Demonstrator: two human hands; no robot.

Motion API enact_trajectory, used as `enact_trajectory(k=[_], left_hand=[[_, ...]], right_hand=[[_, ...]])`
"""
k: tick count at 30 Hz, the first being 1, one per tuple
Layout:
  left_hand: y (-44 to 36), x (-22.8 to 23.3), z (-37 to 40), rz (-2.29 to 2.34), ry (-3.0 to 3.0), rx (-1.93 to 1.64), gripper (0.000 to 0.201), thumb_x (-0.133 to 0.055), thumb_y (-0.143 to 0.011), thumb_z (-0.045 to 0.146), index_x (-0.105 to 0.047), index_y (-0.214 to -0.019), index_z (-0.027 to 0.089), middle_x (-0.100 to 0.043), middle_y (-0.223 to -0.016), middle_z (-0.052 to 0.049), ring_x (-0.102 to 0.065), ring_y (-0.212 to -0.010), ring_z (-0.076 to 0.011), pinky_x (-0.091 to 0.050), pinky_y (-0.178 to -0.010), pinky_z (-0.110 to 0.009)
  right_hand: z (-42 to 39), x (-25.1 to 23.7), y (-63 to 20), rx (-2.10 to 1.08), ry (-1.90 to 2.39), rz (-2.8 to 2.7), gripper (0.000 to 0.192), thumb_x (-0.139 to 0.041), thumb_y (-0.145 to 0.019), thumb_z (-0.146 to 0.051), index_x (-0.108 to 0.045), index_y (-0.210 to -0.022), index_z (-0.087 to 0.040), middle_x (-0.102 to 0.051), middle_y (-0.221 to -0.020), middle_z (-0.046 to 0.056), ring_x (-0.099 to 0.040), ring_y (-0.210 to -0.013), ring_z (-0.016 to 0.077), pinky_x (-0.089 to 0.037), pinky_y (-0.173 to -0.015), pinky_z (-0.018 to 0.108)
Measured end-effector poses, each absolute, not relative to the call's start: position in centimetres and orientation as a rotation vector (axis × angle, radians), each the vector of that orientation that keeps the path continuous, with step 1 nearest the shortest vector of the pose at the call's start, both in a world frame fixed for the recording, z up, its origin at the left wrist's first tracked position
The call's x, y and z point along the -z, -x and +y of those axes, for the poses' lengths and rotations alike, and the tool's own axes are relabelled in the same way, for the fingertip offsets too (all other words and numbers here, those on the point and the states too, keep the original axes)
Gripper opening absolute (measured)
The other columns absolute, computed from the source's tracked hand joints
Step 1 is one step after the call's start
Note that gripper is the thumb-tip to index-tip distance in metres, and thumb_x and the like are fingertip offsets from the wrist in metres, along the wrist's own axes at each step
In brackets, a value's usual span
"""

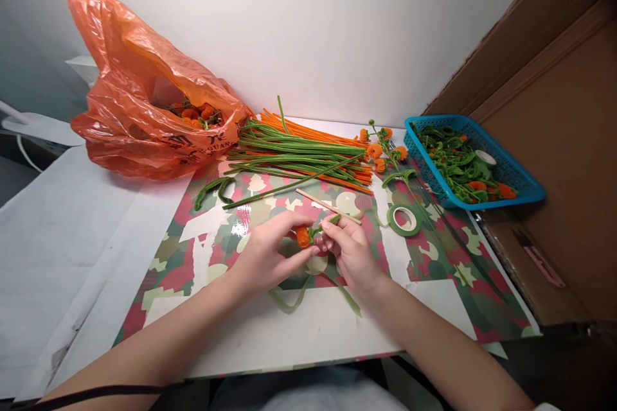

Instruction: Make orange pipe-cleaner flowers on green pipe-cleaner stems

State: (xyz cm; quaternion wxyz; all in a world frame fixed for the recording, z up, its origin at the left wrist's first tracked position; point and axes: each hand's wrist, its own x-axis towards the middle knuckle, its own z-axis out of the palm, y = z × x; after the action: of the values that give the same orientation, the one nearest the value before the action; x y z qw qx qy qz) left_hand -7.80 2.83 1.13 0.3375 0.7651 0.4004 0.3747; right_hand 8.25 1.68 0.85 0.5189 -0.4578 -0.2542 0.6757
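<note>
Over the table (110, 205), towards its front edge, the left hand (263, 250), loosely curled, holds an orange flower (303, 237) between thumb and finger, and the right hand (354, 253) pinches the green strip (332, 221) beside it. That piece looks part-built; a spray (375, 151) near the back-right corner looks complete, the stems (299, 148) along the back edge unused.

Bare forearms (187, 327) angled inward, left fingers (285, 222) curved, right fingers (344, 240) pinched, nearly meeting
</note>
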Motion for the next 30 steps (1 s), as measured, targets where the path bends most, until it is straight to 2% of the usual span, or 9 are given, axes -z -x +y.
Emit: enact_trajectory(k=[4,10,16,20,24,28,30], left_hand=[[8.02,-1.03,3.45,0.912,-1.403,-0.885,0.035,-0.067,-0.082,0.036,-0.06,-0.111,0.019,-0.064,-0.11,-0.009,-0.065,-0.093,-0.0208,-0.057,-0.073,-0.029],[8.18,-0.55,3.83,0.783,-1.065,-0.81,0.03,-0.075,-0.077,0.027,-0.063,-0.104,0.02,-0.066,-0.094,-0.003,-0.065,-0.077,-0.0135,-0.058,-0.07,-0.026],[7.8,-0.86,3.39,0.771,-1.283,-0.933,0.031,-0.076,-0.075,0.019,-0.064,-0.104,0.02,-0.064,-0.107,-0.005,-0.066,-0.084,-0.0152,-0.059,-0.071,-0.025],[7.72,-0.84,3.2,0.84,-1.52,-1.085,0.027,-0.071,-0.075,0.009,-0.062,-0.098,0.021,-0.062,-0.098,-0.001,-0.063,-0.084,-0.012,-0.057,-0.075,-0.023],[7.89,-0.46,3.24,0.849,-1.665,-1.133,0.035,-0.065,-0.073,0.002,-0.059,-0.1,0.023,-0.059,-0.096,0.001,-0.06,-0.085,-0.0105,-0.055,-0.075,-0.021],[8.03,-0.48,3.33,0.865,-1.786,-1.127,0.031,-0.063,-0.072,0.0,-0.057,-0.093,0.022,-0.055,-0.091,0.001,-0.057,-0.082,-0.0107,-0.053,-0.07,-0.02],[8.04,-0.64,3.35,0.886,-1.883,-1.148,0.026,-0.062,-0.072,0.0,-0.054,-0.085,0.021,-0.055,-0.085,0.001,-0.055,-0.078,-0.0107,-0.051,-0.067,-0.02]], right_hand=[[1.7,-0.84,-8.51,-1.55,1.091,-0.662,0.031,-0.078,-0.063,-0.041,-0.06,-0.073,-0.018,-0.049,-0.057,-0.006,-0.043,-0.053,0.0073,-0.041,-0.052,0.021],[1.75,-0.29,-8.79,-1.517,1.077,-0.718,0.028,-0.075,-0.07,-0.041,-0.062,-0.077,-0.018,-0.049,-0.06,-0.005,-0.041,-0.055,0.0068,-0.037,-0.054,0.019],[1.52,-0.39,-8.65,-1.47,1.034,-0.992,0.022,-0.064,-0.081,-0.038,-0.066,-0.092,-0.019,-0.056,-0.073,-0.001,-0.05,-0.063,0.0101,-0.043,-0.057,0.022],[1.16,-0.27,-8.61,-1.34,1.064,-1.158,0.013,-0.065,-0.081,-0.03,-0.063,-0.09,-0.02,-0.061,-0.082,0.001,-0.056,-0.073,0.013,-0.046,-0.06,0.023],[1.01,-0.03,-8.62,-1.278,1.114,-1.185,0.016,-0.066,-0.08,-0.027,-0.062,-0.093,-0.02,-0.063,-0.086,0.003,-0.058,-0.074,0.0138,-0.047,-0.057,0.023],[0.92,-0.2,-8.77,-1.146,1.147,-1.248,0.012,-0.066,-0.08,-0.028,-0.06,-0.087,-0.021,-0.062,-0.085,0.002,-0.057,-0.074,0.0144,-0.046,-0.054,0.023],[0.89,-0.43,-8.87,-1.041,1.113,-1.377,0.009,-0.066,-0.08,-0.024,-0.06,-0.086,-0.021,-0.062,-0.084,0.002,-0.057,-0.076,0.0148,-0.048,-0.059,0.025]])
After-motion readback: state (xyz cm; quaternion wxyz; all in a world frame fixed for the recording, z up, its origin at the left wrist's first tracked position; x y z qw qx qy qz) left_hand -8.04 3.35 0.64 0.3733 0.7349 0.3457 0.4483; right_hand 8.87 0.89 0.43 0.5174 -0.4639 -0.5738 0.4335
